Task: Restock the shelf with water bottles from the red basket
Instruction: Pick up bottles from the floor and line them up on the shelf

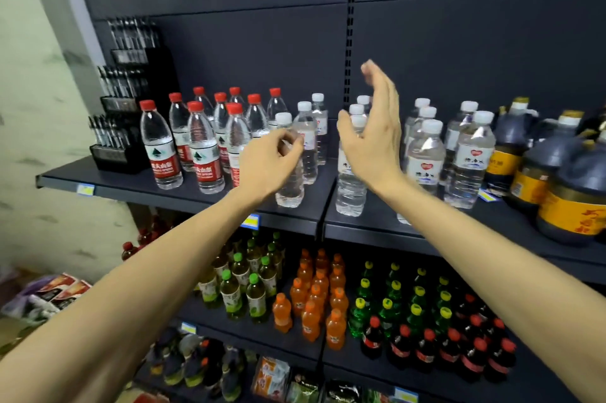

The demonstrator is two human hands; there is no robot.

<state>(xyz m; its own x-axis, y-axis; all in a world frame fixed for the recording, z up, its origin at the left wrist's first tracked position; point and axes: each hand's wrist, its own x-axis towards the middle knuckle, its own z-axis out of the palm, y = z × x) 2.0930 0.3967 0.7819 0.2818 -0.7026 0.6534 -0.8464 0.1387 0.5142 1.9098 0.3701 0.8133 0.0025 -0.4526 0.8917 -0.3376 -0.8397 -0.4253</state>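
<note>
The left hand (267, 161) hides much of a white-capped water bottle (290, 186), fingers curled round its shoulder, on the shelf (183, 192). At three o'clock, the right hand (373, 136) hovers, fingers straight and apart, holding nothing, covering other bottles (351, 192). No basket shows.

Dark shelf (183, 194) carries white-capped water bottles (426, 153) at centre; left of them red-capped water bottles (164, 146), further left black pen rack (124, 113); right of them dark jugs (577, 192).

White-capped water bottles (426, 153) stand upright on the shelf (183, 192) (clear plastic).
</note>
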